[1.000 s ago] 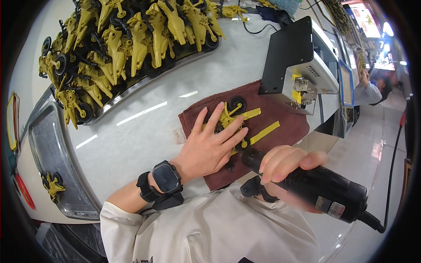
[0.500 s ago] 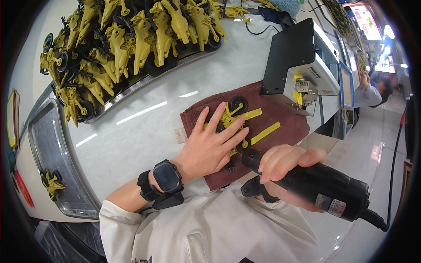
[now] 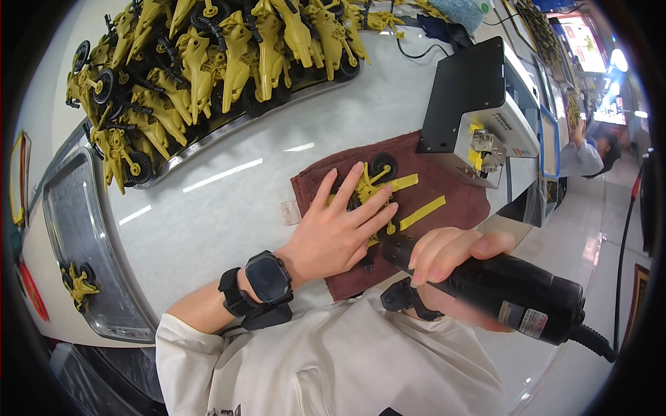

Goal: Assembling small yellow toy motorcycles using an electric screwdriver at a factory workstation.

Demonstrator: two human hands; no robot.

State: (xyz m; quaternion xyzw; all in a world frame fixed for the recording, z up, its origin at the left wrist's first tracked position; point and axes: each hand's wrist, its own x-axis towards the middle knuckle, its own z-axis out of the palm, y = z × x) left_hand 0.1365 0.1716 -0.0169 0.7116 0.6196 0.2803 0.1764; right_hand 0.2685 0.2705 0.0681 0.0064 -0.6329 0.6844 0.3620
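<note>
A yellow and black toy motorcycle lies on a dark red cloth, partly hidden under my left hand. The fingers of that hand are stretched out and spread across the toy, resting on it. My right hand is wrapped around a thick black corded electric screwdriver, held tilted. Its front end points at the toy's near side, close to my left fingertips; the exact contact at the tip is hidden. Two yellow tape strips lie on the cloth beside the toy.
Many yellow toy motorcycles are piled in a metal tray at the far left. Another metal tray on the left holds one toy motorcycle. A black and white boxy machine stands beyond the cloth. Another person sits at far right.
The whole view has shifted slightly. Both hands, the toy motorcycle and the electric screwdriver keep nearly the same places relative to each other.
</note>
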